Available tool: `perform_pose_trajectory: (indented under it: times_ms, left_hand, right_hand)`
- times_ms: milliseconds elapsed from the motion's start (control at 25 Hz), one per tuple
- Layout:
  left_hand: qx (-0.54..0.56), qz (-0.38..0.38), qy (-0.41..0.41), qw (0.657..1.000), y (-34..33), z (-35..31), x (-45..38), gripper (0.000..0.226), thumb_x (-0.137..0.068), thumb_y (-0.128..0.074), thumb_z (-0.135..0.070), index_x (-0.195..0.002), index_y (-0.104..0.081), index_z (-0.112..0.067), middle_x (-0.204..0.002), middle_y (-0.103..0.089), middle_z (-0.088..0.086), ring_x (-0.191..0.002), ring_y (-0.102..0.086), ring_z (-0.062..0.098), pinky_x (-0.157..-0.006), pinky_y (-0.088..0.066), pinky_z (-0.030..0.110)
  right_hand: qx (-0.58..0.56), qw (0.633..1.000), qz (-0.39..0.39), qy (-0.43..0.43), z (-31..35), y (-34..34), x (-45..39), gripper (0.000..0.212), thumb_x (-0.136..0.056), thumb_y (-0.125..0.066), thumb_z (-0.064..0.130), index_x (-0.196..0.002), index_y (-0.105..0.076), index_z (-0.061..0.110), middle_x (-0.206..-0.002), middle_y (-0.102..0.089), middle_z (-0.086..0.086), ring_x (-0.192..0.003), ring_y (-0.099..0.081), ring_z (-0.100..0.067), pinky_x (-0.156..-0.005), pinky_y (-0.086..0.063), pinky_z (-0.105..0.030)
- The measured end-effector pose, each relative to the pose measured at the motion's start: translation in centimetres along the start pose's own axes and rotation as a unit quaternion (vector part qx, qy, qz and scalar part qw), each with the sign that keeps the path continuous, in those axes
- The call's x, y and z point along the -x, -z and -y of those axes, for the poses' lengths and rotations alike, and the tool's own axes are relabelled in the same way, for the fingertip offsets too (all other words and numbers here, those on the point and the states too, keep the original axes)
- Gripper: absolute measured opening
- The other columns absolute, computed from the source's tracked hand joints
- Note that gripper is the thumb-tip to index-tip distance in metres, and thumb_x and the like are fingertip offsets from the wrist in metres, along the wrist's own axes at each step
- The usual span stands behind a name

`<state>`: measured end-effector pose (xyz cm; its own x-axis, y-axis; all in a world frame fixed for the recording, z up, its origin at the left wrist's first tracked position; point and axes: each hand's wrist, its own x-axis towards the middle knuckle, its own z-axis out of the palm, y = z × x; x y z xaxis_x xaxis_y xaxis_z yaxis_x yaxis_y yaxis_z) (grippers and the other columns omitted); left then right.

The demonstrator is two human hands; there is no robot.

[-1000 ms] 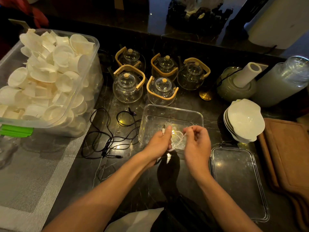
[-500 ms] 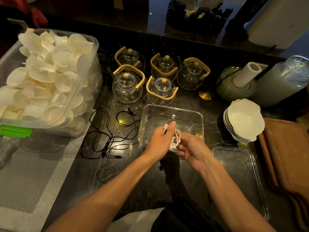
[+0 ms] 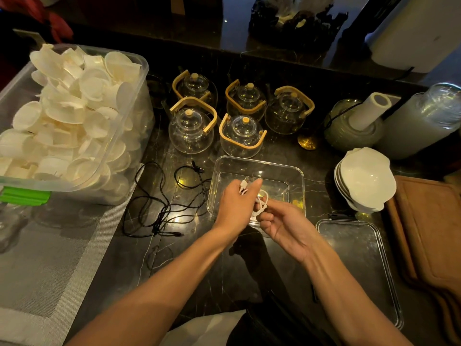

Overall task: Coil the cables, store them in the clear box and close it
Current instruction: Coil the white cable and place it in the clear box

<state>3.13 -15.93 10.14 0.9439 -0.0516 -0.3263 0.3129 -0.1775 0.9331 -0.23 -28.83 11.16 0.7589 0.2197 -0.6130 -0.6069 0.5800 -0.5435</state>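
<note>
White cable is gathered in a small coil over the clear box; the left hand pinches it and the right hand grips its lower loops. Coiling step nearly complete. Next: lower it in; black cable lies uncoiled on the tabletop, lid off

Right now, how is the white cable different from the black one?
The white cable is bunched in small loops, gripped by both hands over the clear box; the black cable sprawls loose on the counter, untouched. White looks shorter; black spreads much wider. Neither lies in the box yet.
</note>
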Motion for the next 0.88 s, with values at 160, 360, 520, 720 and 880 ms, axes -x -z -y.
perform_pose_trajectory:
  times_ms: [160,360,520,720,880]
  left_hand:
    - [0.008,-0.004,0.021,1.0,0.0,0.0,-0.5,0.031,-0.098,-0.059,-0.041,-0.092,-0.057,-0.011,-0.072,-0.063,-0.001,-0.061,-0.057,0.002,-0.052,-0.044,0.018]
    - [0.209,0.144,0.176,0.951,0.9,0.2,-1.1,0.034,-0.1,-0.057,-0.04,-0.101,-0.06,-0.006,-0.061,-0.056,0.0,-0.046,-0.047,0.008,-0.034,-0.033,0.016]
    - [0.209,0.171,0.214,0.939,1.3,0.5,-0.6,0.036,-0.1,-0.055,-0.043,-0.09,-0.066,-0.01,-0.063,-0.06,-0.001,-0.051,-0.051,0.007,-0.039,-0.038,0.016]
    - [0.164,0.174,0.2,0.95,0.9,0.6,-0.3,0.033,-0.103,-0.048,-0.042,-0.085,-0.059,-0.018,-0.052,-0.049,-0.011,-0.05,-0.042,0.004,-0.042,-0.033,0.018]
    - [0.141,0.181,0.196,0.953,0.6,1.1,-0.2,0.037,-0.104,-0.043,-0.047,-0.093,-0.059,-0.016,-0.063,-0.044,-0.007,-0.06,-0.04,0.007,-0.045,-0.035,0.018]
  right_hand:
    - [0.005,0.999,0.029,0.044,-0.3,0.0,-0.2,0.018,-0.097,-0.058,0.012,-0.106,-0.067,-0.001,-0.084,-0.061,-0.007,-0.058,-0.048,-0.007,-0.052,-0.05,-0.02]
    - [0.159,0.979,-0.044,0.12,-0.9,0.1,-0.4,0.016,-0.092,-0.065,-0.004,-0.107,-0.072,-0.003,-0.08,-0.072,-0.01,-0.058,-0.052,-0.01,-0.053,-0.05,-0.022]
    - [0.267,0.941,-0.089,0.185,-1.3,0.0,-0.4,0.026,-0.094,-0.061,-0.008,-0.112,-0.057,0.011,-0.079,-0.074,-0.001,-0.057,-0.062,-0.007,-0.052,-0.05,-0.026]
    - [0.618,0.705,-0.122,0.327,-1.9,1.0,-0.3,0.018,-0.097,-0.066,0.012,-0.11,-0.056,0.02,-0.074,-0.056,0.014,-0.058,-0.056,-0.001,-0.053,-0.042,-0.016]
    - [0.671,0.572,-0.13,0.453,-2.6,2.0,-1.1,0.01,-0.097,-0.066,0.012,-0.107,-0.068,0.011,-0.092,-0.065,0.002,-0.073,-0.056,-0.009,-0.062,-0.047,-0.024]
